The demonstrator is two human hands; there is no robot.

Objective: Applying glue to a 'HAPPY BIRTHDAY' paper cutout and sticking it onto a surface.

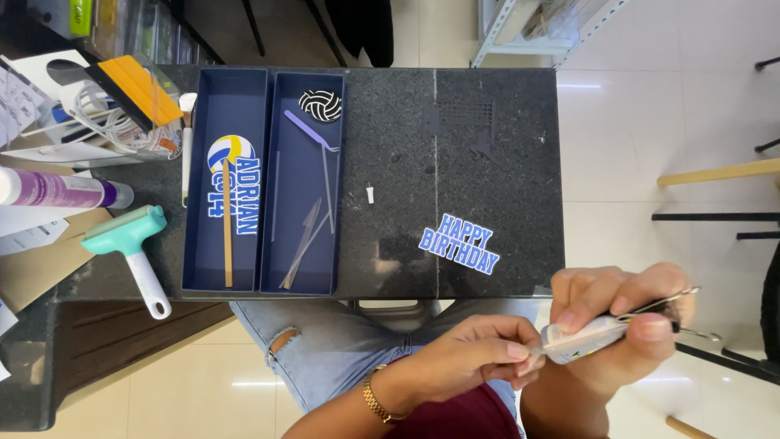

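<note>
head view: held off the counter [496, 162] edge at five o'clock, over the lap, likely for a closer look. right hand [626, 325] closed around a small white glue tube [581, 337] together with thin metal tweezers [670, 305]; left hand [479, 358] pinched narrow at the tube's tip. tube pale, squeezed flat, some colour on its label. paper birthday cutout [459, 244] lying flat nearby at eleven o'clock; navy box halves [264, 179] farther out at ten, holding cutouts.

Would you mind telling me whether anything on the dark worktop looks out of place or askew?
The blue lettered cutout lies tilted and alone on the worktop, and a small white scrap sits loose beside the navy trays.
</note>
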